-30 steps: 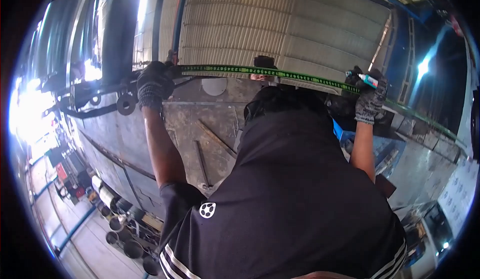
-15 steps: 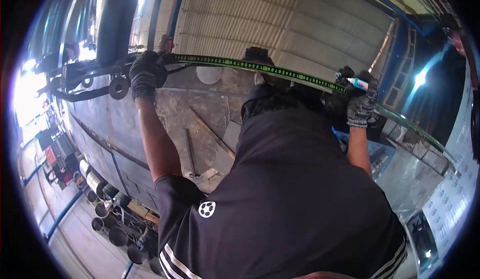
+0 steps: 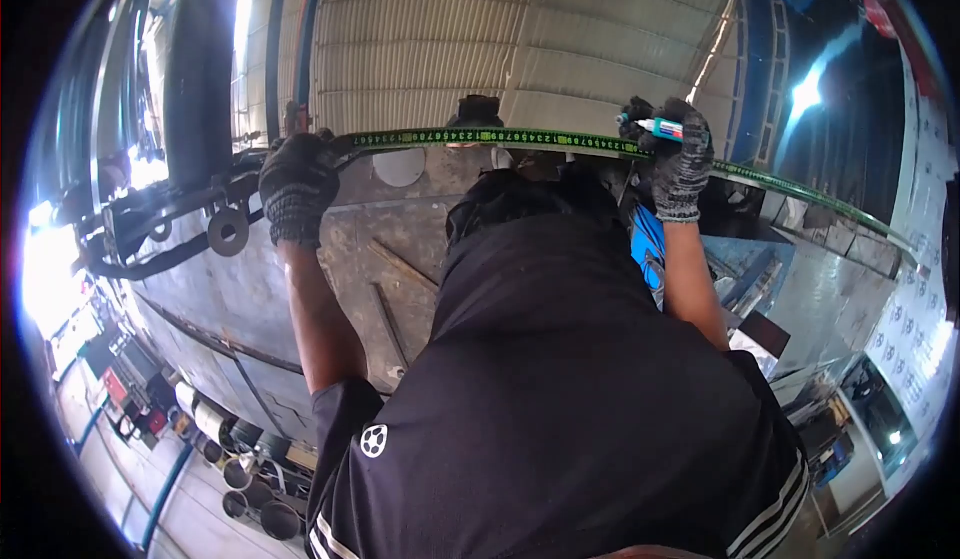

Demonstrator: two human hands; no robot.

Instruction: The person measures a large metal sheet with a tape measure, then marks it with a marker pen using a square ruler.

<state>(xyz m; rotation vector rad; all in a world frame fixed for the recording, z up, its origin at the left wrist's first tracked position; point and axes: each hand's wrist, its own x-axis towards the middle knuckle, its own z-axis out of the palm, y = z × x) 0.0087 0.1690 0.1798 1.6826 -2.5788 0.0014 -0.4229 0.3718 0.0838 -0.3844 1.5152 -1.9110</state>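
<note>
Item count, head view. Hands: two, left hand [image 3: 300,179] and right hand [image 3: 684,164]. Gloves [image 3: 294,209]: two, one per hand. Measuring tape [image 3: 455,138]: one. Marker [image 3: 661,129]: one. Long, narrow pieces on the flat surface: two, comprising one brown strip [image 3: 403,264] and one dark strip [image 3: 388,324]. Pale disc [image 3: 398,167]: one. Large ring [image 3: 213,231] at left: one. Football emblem [image 3: 373,441] on the shirt [image 3: 560,429]: one. Pipes [image 3: 280,521], lower left: at least three; overlap prevents an exact total.
</note>
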